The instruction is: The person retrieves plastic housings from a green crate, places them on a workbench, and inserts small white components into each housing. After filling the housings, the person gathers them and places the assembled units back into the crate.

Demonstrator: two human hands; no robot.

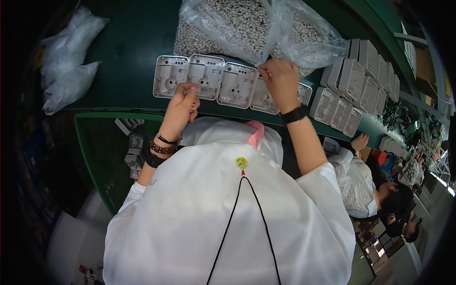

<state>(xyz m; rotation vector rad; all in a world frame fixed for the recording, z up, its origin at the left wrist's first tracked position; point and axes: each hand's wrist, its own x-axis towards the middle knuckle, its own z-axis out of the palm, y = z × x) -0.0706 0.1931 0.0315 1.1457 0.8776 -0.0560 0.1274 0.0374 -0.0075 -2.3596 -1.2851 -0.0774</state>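
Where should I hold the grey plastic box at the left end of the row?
Probably best by the left wall of that end box, coming from the left: thumb outside, fingers inside. It lies open side up with raised walls, and that side looks free, while its right side is close against the next box.

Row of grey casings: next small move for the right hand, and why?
Probably lower the right hand toward the fourth casing from the left: its fingertips are drawn together near that casing's upper end, and bagged small pale parts lie just beyond. I can't tell whether they pinch a part.
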